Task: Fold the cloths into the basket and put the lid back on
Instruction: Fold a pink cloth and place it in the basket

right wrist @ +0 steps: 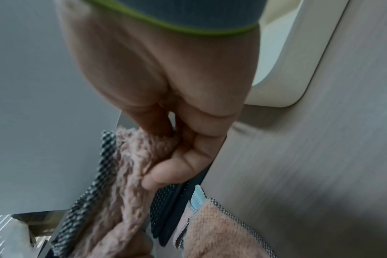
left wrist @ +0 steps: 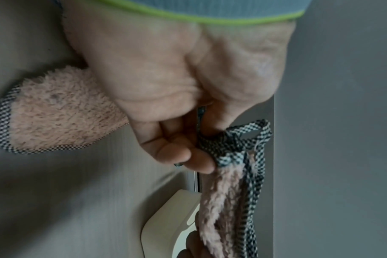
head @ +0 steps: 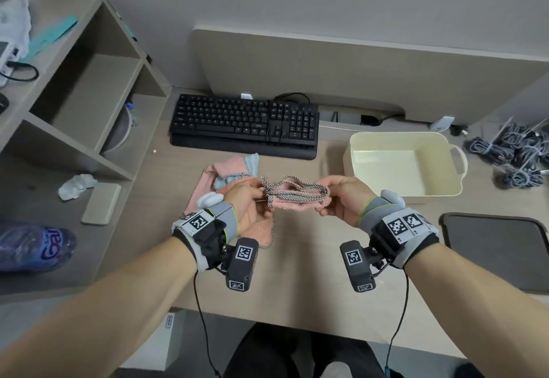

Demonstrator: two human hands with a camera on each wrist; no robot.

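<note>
A folded pink cloth [head: 295, 196] is being pinched at its ends by both hands [head: 249, 205] [head: 344, 199], above the desk. The basket [head: 395, 136], far right, is being left empty; other cloths [head: 228, 172] and the lid [head: 493, 244] are still waiting.

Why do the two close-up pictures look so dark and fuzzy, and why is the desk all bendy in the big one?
Head view: bright and sharp, but the wide lens curves the desk edge and shelf. Left wrist view: dim, the left hand sits very close and looks soft, with a dark shadow on the desk lower left. Right wrist view: the right hand and held pink cloth are smeared by blur.
</note>
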